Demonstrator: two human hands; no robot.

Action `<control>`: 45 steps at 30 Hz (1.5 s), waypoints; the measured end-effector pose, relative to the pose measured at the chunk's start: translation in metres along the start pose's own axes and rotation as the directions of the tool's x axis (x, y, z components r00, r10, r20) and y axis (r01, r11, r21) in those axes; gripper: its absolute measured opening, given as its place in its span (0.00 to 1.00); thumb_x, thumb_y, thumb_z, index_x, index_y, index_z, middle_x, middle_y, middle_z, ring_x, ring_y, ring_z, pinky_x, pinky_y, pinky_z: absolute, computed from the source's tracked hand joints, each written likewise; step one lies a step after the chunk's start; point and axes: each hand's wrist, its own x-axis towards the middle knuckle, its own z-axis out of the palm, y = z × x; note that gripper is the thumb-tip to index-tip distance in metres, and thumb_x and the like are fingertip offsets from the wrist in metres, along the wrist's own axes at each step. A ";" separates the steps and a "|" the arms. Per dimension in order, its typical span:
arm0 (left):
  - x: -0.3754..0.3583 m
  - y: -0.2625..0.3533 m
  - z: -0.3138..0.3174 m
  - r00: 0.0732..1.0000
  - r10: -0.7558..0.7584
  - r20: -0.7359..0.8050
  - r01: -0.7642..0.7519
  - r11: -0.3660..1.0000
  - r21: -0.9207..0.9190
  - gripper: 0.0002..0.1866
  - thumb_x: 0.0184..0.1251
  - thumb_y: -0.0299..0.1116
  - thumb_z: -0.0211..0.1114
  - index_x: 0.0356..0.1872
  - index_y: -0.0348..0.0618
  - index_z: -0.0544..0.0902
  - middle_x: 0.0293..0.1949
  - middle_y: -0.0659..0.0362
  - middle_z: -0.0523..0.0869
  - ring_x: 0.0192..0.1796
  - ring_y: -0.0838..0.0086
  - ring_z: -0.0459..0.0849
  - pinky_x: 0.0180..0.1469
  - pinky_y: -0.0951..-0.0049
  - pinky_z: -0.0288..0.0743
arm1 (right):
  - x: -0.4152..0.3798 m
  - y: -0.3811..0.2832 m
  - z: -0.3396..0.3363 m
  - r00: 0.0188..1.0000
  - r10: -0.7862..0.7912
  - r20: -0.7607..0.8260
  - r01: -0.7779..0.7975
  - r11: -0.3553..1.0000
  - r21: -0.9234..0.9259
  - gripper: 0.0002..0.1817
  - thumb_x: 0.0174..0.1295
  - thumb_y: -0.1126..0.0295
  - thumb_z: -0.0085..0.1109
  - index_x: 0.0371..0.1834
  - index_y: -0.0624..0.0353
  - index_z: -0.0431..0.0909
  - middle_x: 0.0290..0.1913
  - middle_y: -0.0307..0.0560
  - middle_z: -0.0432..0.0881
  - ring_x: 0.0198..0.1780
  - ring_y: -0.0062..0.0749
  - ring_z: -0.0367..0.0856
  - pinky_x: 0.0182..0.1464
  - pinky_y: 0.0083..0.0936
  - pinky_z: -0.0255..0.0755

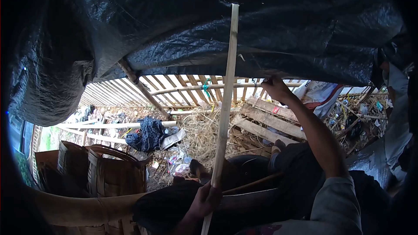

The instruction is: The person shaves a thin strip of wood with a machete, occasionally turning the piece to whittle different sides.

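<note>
My left hand (pixel 206 200) is closed around the lower part of a long, pale bamboo strip (pixel 228 91). The strip stands nearly upright, leaning a little to the right, and its top end meets the black plastic tarp (pixel 287 30) overhead. Raised at the end of my outstretched arm, my right hand (pixel 275 89) grips the lower edge of that tarp. Its fingertips are partly in shadow. The tarp sags across the whole upper view.
A thick bamboo pole (pixel 87 209) crosses low in front of me, beside woven bamboo panels (pixel 115 172). Beyond are a slatted bamboo fence (pixel 174 89), wooden planks (pixel 270 119), dry straw (pixel 202 132), a dark cloth bundle (pixel 150 135) and a printed white sack (pixel 320 93).
</note>
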 end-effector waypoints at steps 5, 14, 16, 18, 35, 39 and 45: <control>0.002 -0.001 -0.001 0.997 -0.015 0.071 0.021 0.996 -0.087 0.21 0.75 0.51 0.42 0.33 0.44 0.71 0.21 0.68 0.70 0.20 0.87 0.68 0.22 0.83 0.64 | -0.014 0.006 -0.004 0.992 -0.063 -0.106 0.059 0.998 -0.038 0.17 0.57 0.58 0.58 0.26 0.64 0.73 0.19 0.44 0.71 0.26 0.31 0.73 0.31 0.32 0.65; 0.006 0.000 -0.001 0.990 -0.043 0.135 0.075 0.967 -0.243 0.21 0.75 0.51 0.41 0.29 0.46 0.70 0.17 0.67 0.69 0.18 0.84 0.68 0.21 0.81 0.64 | -0.028 0.015 -0.013 0.982 0.185 -0.030 -0.175 0.961 0.213 0.12 0.55 0.65 0.64 0.26 0.57 0.69 0.14 0.33 0.68 0.15 0.18 0.65 0.17 0.23 0.58; 0.005 0.005 -0.001 0.991 -0.076 0.113 0.096 0.978 -0.184 0.22 0.75 0.51 0.41 0.28 0.46 0.70 0.17 0.67 0.69 0.18 0.84 0.68 0.21 0.81 0.64 | -0.042 -0.005 -0.019 0.988 0.116 -0.097 -0.073 0.927 0.367 0.13 0.54 0.73 0.65 0.28 0.56 0.66 0.16 0.34 0.67 0.15 0.16 0.65 0.17 0.20 0.57; 0.007 0.000 -0.002 0.990 -0.035 0.137 0.065 0.973 -0.222 0.22 0.75 0.50 0.40 0.27 0.45 0.70 0.17 0.68 0.69 0.17 0.84 0.68 0.20 0.82 0.63 | -0.046 -0.013 -0.025 0.999 0.017 -0.039 -0.002 0.938 0.347 0.14 0.55 0.74 0.64 0.28 0.55 0.64 0.16 0.34 0.67 0.16 0.15 0.65 0.17 0.19 0.56; 0.005 0.006 0.004 0.995 -0.054 0.082 0.064 0.990 -0.124 0.21 0.74 0.50 0.44 0.38 0.41 0.75 0.21 0.71 0.70 0.21 0.89 0.68 0.23 0.85 0.63 | -0.047 -0.056 -0.020 0.981 -0.161 -0.112 0.193 0.891 0.411 0.16 0.70 0.55 0.45 0.32 0.57 0.70 0.19 0.40 0.71 0.15 0.20 0.66 0.18 0.17 0.61; 0.004 0.009 0.006 0.995 -0.056 0.078 0.065 0.991 -0.113 0.21 0.74 0.51 0.45 0.38 0.42 0.74 0.22 0.71 0.70 0.22 0.90 0.66 0.23 0.85 0.61 | -0.053 -0.067 -0.016 0.998 0.063 0.005 -0.053 0.800 0.597 0.15 0.70 0.56 0.46 0.33 0.55 0.69 0.17 0.39 0.69 0.14 0.19 0.65 0.17 0.18 0.60; 0.005 0.003 0.004 0.994 -0.060 0.091 0.069 0.992 -0.102 0.22 0.73 0.52 0.45 0.35 0.42 0.74 0.22 0.71 0.70 0.23 0.89 0.67 0.25 0.84 0.61 | -0.053 -0.070 -0.016 1.000 0.005 0.022 -0.016 0.864 0.504 0.15 0.70 0.56 0.46 0.35 0.56 0.70 0.17 0.39 0.68 0.14 0.20 0.64 0.16 0.18 0.59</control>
